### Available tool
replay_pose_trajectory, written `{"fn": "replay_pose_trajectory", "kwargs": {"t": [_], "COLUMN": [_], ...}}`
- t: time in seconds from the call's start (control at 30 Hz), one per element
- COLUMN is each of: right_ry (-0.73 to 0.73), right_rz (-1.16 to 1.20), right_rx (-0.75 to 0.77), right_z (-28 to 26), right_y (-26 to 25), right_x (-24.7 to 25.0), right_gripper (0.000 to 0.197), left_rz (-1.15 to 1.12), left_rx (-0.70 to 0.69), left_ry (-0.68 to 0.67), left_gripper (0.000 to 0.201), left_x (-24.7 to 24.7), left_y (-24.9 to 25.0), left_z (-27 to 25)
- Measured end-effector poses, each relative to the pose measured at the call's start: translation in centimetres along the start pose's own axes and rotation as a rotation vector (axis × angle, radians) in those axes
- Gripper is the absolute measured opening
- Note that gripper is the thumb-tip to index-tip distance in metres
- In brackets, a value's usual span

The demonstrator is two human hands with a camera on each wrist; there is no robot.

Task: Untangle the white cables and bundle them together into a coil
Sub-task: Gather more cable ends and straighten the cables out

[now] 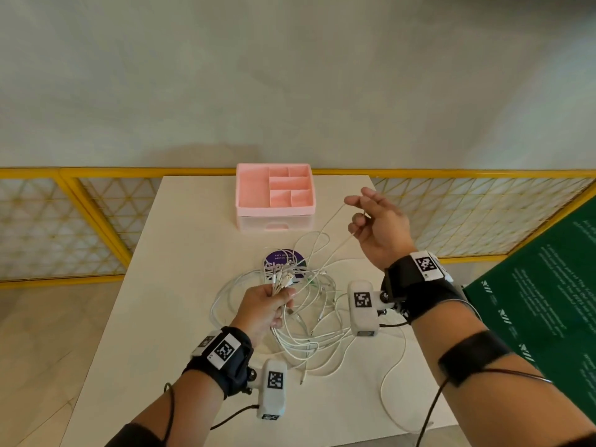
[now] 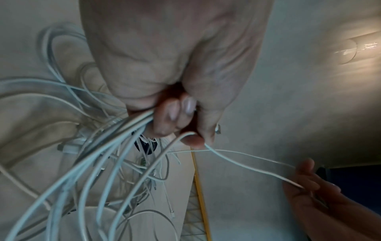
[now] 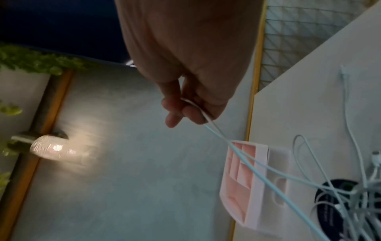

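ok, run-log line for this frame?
left hand: grips gathered white cables | right hand: pinches one white cable strand, raised | coil: not yet formed

Readable text is scarce. The purple round sticker [image 1: 283, 264] on my table [image 1: 161, 285] carries small white lines starting "Let's", the rest too small; larger white letters below are covered by the white cables [image 1: 309, 317]. The green board [image 1: 541, 304] to my right bears rows of white print, too blurred to read, with repeated white slash-like logos. My wrist units [image 1: 274, 380] show black-and-white square code markers, no letters.
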State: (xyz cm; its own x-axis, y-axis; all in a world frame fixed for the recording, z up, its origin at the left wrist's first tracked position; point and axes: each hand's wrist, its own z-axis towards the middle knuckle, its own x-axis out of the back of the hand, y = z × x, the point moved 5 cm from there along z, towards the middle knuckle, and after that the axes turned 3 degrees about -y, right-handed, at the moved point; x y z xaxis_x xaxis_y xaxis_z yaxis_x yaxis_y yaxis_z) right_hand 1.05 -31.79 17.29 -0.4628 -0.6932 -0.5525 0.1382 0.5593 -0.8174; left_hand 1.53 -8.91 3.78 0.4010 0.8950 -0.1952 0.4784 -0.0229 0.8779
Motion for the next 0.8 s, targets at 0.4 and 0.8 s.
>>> {"fn": "replay_pose_trajectory", "kwargs": {"t": [0.4,0.8], "right_ry": [-0.5,-0.399], "right_rz": [-0.587,-0.621], "right_rx": [-0.257,-0.573], "right_z": [-5.0,-6.5], "right_y": [5.6,11.8], "right_x": [0.0,4.2], "right_gripper": [0.01,0.016], "left_rz": [-0.279,-0.022], "left_rx": [0.022,-0.078], "left_ry": [0.095,-0.065], "left_gripper": [0.023,0.02], "left_x": [-0.2,-3.6], "left_y": [1.9,3.3], "left_z": [1.4,0.7]}}
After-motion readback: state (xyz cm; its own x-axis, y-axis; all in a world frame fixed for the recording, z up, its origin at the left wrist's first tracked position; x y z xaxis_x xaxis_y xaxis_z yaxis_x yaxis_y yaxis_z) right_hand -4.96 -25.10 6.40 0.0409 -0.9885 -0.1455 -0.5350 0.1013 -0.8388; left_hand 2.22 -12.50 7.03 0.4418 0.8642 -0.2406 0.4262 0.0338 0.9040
